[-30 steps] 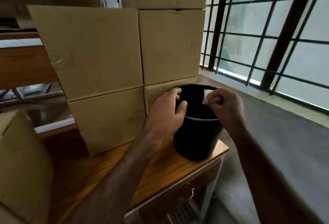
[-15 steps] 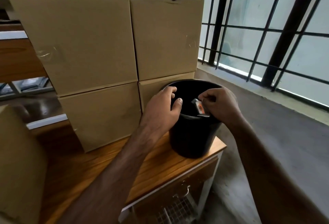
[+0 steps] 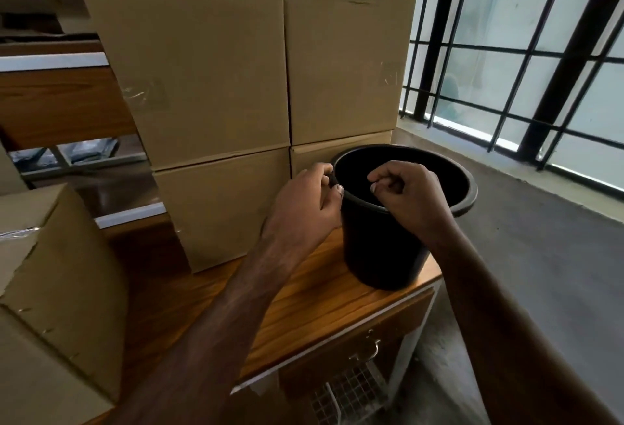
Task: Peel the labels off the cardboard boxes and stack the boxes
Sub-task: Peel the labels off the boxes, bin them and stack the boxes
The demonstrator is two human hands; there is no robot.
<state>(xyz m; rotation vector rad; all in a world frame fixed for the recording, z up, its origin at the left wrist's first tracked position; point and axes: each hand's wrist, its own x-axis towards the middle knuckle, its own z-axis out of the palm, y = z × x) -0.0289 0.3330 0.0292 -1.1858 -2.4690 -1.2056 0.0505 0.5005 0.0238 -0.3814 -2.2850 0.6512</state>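
Observation:
Plain brown cardboard boxes are stacked at the back of the wooden table: a big one (image 3: pixel 202 69) on a lower one (image 3: pixel 223 208), another (image 3: pixel 344 63) to its right, more above. No label shows on their faces, only tape marks. A black bin (image 3: pixel 381 255) stands at the table's right end. My left hand (image 3: pixel 304 201) grips the bin's left rim, thumb on the edge. My right hand (image 3: pixel 408 198) hovers over the bin's mouth with fingers curled together; nothing shows in it.
Another cardboard box (image 3: pixel 57 276) with tape on top sits at the near left. The wooden table (image 3: pixel 304 306) has a drawer with a metal handle (image 3: pixel 368 350) below. A barred window (image 3: pixel 523 53) and grey floor lie to the right.
The small label scrap pinched in my right hand over the bin is gone from the fingers. My left hand has stayed on the bin's rim.

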